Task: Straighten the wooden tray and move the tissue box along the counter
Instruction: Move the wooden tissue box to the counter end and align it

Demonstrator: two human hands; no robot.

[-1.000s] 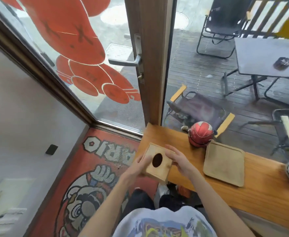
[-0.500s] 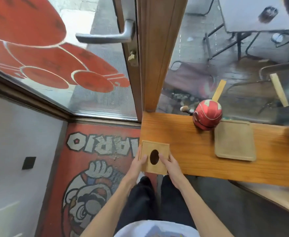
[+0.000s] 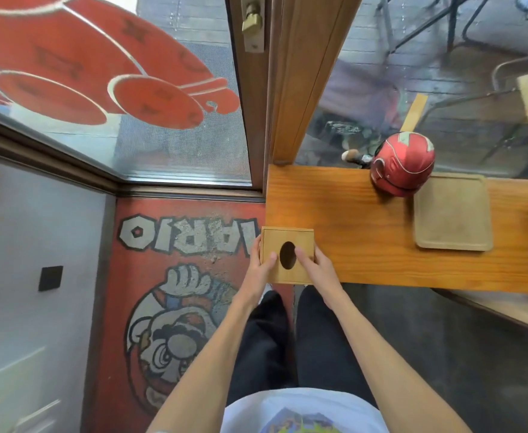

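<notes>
A square wooden tissue box [image 3: 290, 240] with a dark oval hole in its top sits at the near left corner of the wooden counter [image 3: 350, 226]. My left hand [image 3: 261, 270] grips its left side with the thumb on top. My right hand [image 3: 317, 267] holds its right side, thumb beside the hole. The pale wooden tray [image 3: 453, 210] lies flat at the counter's far right, square to the counter's edges, and neither hand touches it.
A small red helmet [image 3: 401, 164] stands on the counter's back edge, touching the tray's left corner. A wooden door frame [image 3: 300, 76] rises behind the counter's left end. A red character floor mat [image 3: 175, 276] lies below the box.
The box has turned from tilted to square with the counter and sits lower at the corner. The view has swung downward and closer. Both hands stay on the box.
</notes>
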